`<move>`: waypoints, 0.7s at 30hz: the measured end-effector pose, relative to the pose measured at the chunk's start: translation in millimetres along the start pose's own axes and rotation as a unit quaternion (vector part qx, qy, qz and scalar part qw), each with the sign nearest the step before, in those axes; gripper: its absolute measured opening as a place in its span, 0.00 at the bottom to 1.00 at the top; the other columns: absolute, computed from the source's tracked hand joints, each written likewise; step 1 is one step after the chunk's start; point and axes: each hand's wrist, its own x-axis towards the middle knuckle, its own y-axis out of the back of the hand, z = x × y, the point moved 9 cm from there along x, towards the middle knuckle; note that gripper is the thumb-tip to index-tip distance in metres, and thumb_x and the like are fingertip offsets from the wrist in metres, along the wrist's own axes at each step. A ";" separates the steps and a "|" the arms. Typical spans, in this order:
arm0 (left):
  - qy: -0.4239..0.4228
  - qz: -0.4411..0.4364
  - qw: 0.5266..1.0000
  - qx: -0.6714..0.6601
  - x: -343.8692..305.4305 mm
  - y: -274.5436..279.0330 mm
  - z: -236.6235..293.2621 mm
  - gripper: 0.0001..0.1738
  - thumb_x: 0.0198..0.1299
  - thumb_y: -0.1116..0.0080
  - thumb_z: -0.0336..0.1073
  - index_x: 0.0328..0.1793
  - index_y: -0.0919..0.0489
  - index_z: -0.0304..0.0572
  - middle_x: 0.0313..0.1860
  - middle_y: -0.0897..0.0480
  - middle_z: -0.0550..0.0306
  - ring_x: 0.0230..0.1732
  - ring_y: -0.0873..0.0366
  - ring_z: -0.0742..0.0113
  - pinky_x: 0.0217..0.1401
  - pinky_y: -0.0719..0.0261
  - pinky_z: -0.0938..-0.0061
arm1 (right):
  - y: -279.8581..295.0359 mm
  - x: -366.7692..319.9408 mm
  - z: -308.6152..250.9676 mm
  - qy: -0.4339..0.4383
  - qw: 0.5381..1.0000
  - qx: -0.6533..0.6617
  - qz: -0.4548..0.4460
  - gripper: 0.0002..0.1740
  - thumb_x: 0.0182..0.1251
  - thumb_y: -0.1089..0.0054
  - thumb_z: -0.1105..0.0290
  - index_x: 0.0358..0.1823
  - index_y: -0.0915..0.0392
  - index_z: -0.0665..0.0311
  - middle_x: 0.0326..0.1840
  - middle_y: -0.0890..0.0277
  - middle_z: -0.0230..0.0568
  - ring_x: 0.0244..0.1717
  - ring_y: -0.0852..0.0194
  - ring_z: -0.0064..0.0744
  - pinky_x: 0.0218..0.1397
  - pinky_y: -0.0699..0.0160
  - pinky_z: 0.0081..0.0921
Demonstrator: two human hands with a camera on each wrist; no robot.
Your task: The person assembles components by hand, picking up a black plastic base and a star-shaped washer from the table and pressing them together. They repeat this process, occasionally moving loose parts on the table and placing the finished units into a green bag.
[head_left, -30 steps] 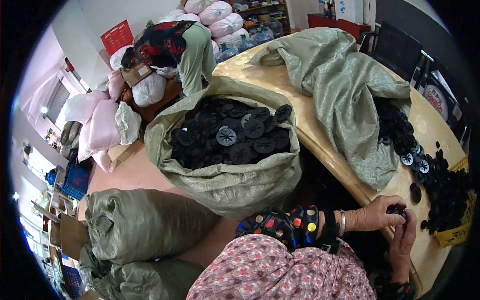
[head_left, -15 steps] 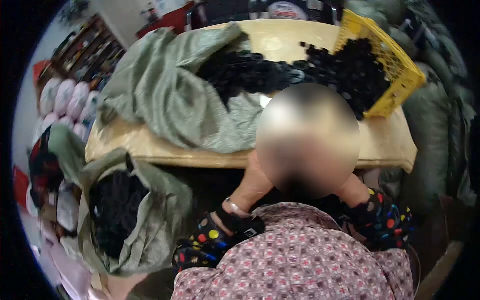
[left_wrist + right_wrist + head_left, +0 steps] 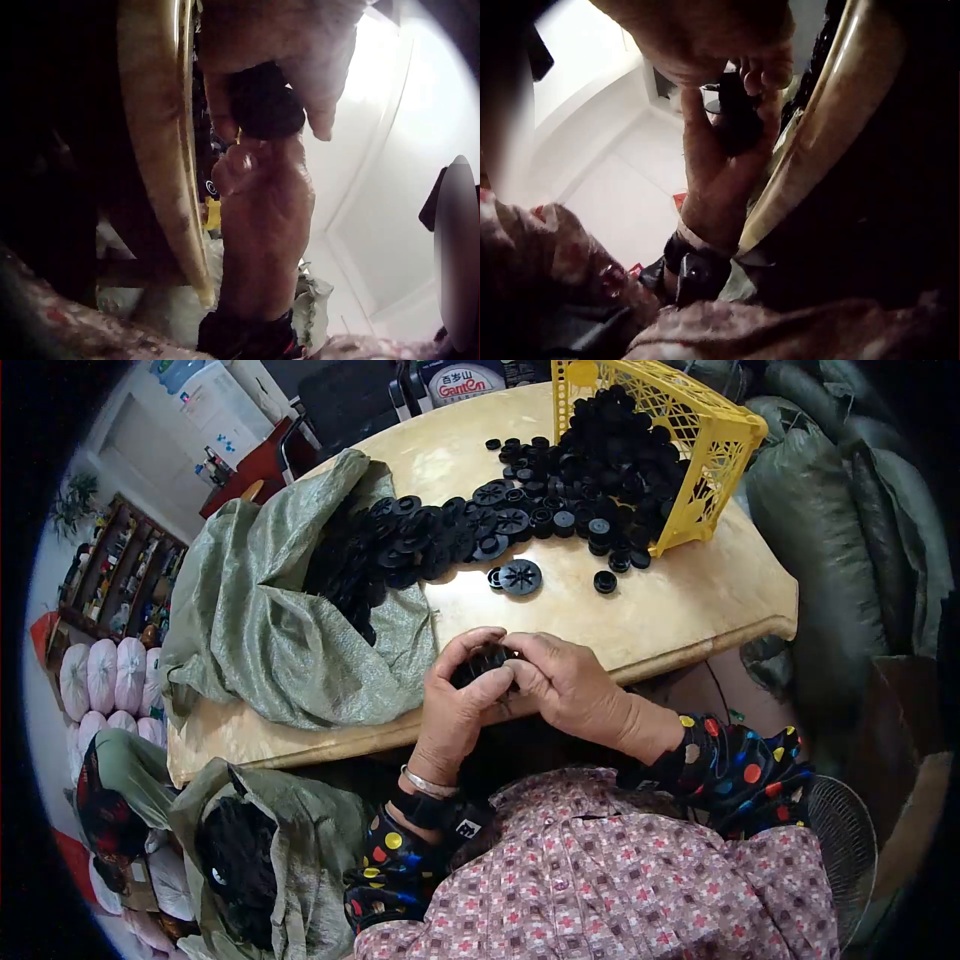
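Note:
In front of the body, close to the table's front edge, my left hand (image 3: 455, 700) holds a black round plastic part (image 3: 478, 663), its thumb and fingers curled round it. My right hand (image 3: 585, 690) meets it from the other side, thumb and fingers pinching the same part. The left wrist view shows the dark part (image 3: 266, 105) between both hands, partly covered by fingers. On the table lies a heap of black slotted discs (image 3: 430, 540). A single disc (image 3: 521, 577) with a star-shaped pattern lies nearer the hands, and small black caps (image 3: 565, 522) are spread to its right.
A yellow crate (image 3: 715, 460) lies tipped on the table, black caps spilling out. A green woven sack (image 3: 290, 630) drapes over the table's left side. Below stands an open sack (image 3: 320, 830) of black parts. Full sacks (image 3: 820, 510) stand right, a fan (image 3: 840, 840) lower right.
The head view has swung right, from the floor sacks to the table and crate. Both hands now appear mid-view, still together around a black part.

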 end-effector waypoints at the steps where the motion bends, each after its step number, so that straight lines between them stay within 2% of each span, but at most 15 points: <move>1: 0.001 -0.007 1.000 -0.010 5.3 -2.7 4.8 0.21 0.48 0.38 0.27 0.52 0.24 0.36 0.45 0.22 0.58 0.44 0.26 0.72 0.48 0.25 0.77 | 7.3 3.0 -0.4 0.033 0.998 -0.047 0.004 0.15 0.62 0.45 0.67 0.47 0.31 0.65 0.36 0.27 0.51 0.39 0.26 0.51 0.38 0.26 0.37; 3: 0.016 -0.036 0.999 -0.032 23.0 -2.4 5.5 0.21 0.45 0.37 0.25 0.50 0.23 0.37 0.42 0.22 0.59 0.41 0.25 0.73 0.43 0.23 0.77 | 26.3 10.7 6.9 0.062 0.988 -0.144 0.011 0.17 0.60 0.44 0.68 0.51 0.30 0.63 0.40 0.29 0.50 0.41 0.27 0.49 0.42 0.26 0.36; 4: -0.012 -0.027 1.000 0.000 32.1 -2.9 15.6 0.19 0.46 0.37 0.25 0.47 0.22 0.37 0.41 0.22 0.61 0.40 0.25 0.74 0.44 0.23 0.78 | 40.4 15.3 15.1 0.058 0.979 -0.195 0.015 0.19 0.60 0.43 0.71 0.53 0.30 0.63 0.44 0.29 0.50 0.42 0.27 0.48 0.44 0.26 0.35; 6: -0.111 -0.027 0.973 0.198 52.1 -10.1 42.7 0.20 0.43 0.37 0.25 0.47 0.21 0.39 0.43 0.20 0.58 0.41 0.23 0.71 0.45 0.23 0.77 | 60.4 21.3 43.4 0.025 0.960 -0.280 0.013 0.21 0.58 0.41 0.71 0.55 0.30 0.60 0.46 0.31 0.48 0.44 0.28 0.48 0.45 0.26 0.35; 8: -0.195 -0.047 0.908 0.368 71.5 -25.7 54.1 0.23 0.41 0.37 0.27 0.49 0.21 0.41 0.44 0.20 0.51 0.43 0.21 0.63 0.48 0.24 0.76 | 65.5 23.6 62.7 0.034 0.942 -0.333 -0.007 0.20 0.59 0.44 0.72 0.55 0.31 0.60 0.49 0.33 0.48 0.45 0.29 0.48 0.44 0.25 0.35; 9: -0.186 -0.076 0.887 0.415 84.1 -33.6 49.3 0.25 0.40 0.36 0.31 0.51 0.21 0.44 0.44 0.21 0.45 0.44 0.21 0.54 0.50 0.23 0.71 | 61.5 24.1 75.5 -0.003 0.924 -0.376 -0.062 0.18 0.59 0.46 0.72 0.53 0.31 0.60 0.49 0.32 0.47 0.46 0.29 0.47 0.44 0.24 0.35; 10: -0.186 -0.078 0.887 0.415 91.2 -38.9 52.0 0.25 0.40 0.36 0.31 0.51 0.21 0.44 0.44 0.21 0.45 0.44 0.21 0.54 0.50 0.23 0.71 | 57.4 22.3 87.9 -0.041 0.901 -0.417 -0.116 0.16 0.59 0.48 0.72 0.50 0.31 0.61 0.49 0.32 0.47 0.47 0.29 0.47 0.43 0.24 0.35; 11: -0.151 -0.103 0.832 0.523 98.5 -48.5 45.3 0.26 0.40 0.36 0.33 0.51 0.21 0.44 0.43 0.21 0.45 0.45 0.22 0.52 0.50 0.24 0.68 | 55.6 22.1 90.0 -0.033 0.895 -0.424 -0.135 0.12 0.59 0.52 0.73 0.45 0.32 0.62 0.45 0.31 0.47 0.45 0.28 0.46 0.42 0.23 0.35; 12: -0.113 -0.125 0.765 0.622 105.9 -52.9 36.8 0.26 0.41 0.36 0.35 0.51 0.21 0.44 0.42 0.21 0.44 0.45 0.22 0.49 0.50 0.24 0.65 | 56.4 22.6 92.2 -0.033 0.895 -0.424 -0.134 0.12 0.59 0.52 0.73 0.45 0.32 0.62 0.45 0.31 0.47 0.45 0.28 0.46 0.42 0.23 0.35; 13: -0.110 -0.155 0.724 0.663 112.3 -57.2 29.7 0.23 0.42 0.38 0.38 0.48 0.19 0.43 0.42 0.21 0.44 0.45 0.23 0.48 0.49 0.24 0.62 | 54.1 21.3 91.6 -0.014 0.897 -0.420 -0.137 0.11 0.57 0.51 0.74 0.43 0.32 0.62 0.42 0.32 0.46 0.42 0.27 0.46 0.40 0.23 0.36; 14: -0.110 -0.158 0.723 0.664 115.1 -59.8 29.4 0.23 0.42 0.38 0.38 0.48 0.19 0.43 0.42 0.21 0.44 0.45 0.23 0.48 0.49 0.24 0.62 | 51.5 18.4 91.1 0.005 0.899 -0.415 -0.138 0.11 0.55 0.50 0.76 0.41 0.32 0.63 0.39 0.32 0.46 0.40 0.26 0.46 0.38 0.22 0.36; 16: -0.080 -0.213 0.644 0.730 115.2 -67.7 18.7 0.18 0.43 0.40 0.37 0.43 0.19 0.42 0.42 0.21 0.44 0.46 0.23 0.48 0.49 0.24 0.62 | 53.6 12.1 95.9 0.001 0.914 -0.378 -0.145 0.11 0.56 0.50 0.75 0.42 0.32 0.63 0.38 0.32 0.46 0.39 0.27 0.47 0.38 0.22 0.37; 17: -0.079 -0.214 0.643 0.731 115.9 -67.5 17.4 0.18 0.43 0.40 0.37 0.43 0.19 0.42 0.42 0.21 0.44 0.46 0.23 0.48 0.49 0.24 0.62 | 52.9 10.8 97.7 0.001 0.928 -0.341 -0.151 0.11 0.56 0.50 0.75 0.42 0.33 0.63 0.37 0.32 0.46 0.39 0.27 0.47 0.39 0.22 0.37; 19: -0.122 -0.212 0.635 0.733 113.5 -73.5 19.6 0.26 0.40 0.33 0.37 0.50 0.20 0.44 0.39 0.20 0.45 0.43 0.22 0.48 0.46 0.23 0.62 | 62.1 13.5 86.4 0.015 0.946 -0.295 -0.131 0.10 0.57 0.49 0.74 0.41 0.32 0.64 0.37 0.33 0.47 0.40 0.28 0.48 0.40 0.23 0.38; 21: -0.091 -0.233 0.622 0.742 112.3 -77.8 17.6 0.25 0.39 0.33 0.37 0.49 0.20 0.44 0.39 0.19 0.45 0.42 0.21 0.48 0.45 0.23 0.62 | 69.3 14.3 78.1 0.030 0.962 -0.249 -0.110 0.10 0.57 0.48 0.74 0.41 0.32 0.64 0.38 0.33 0.48 0.40 0.28 0.48 0.41 0.23 0.38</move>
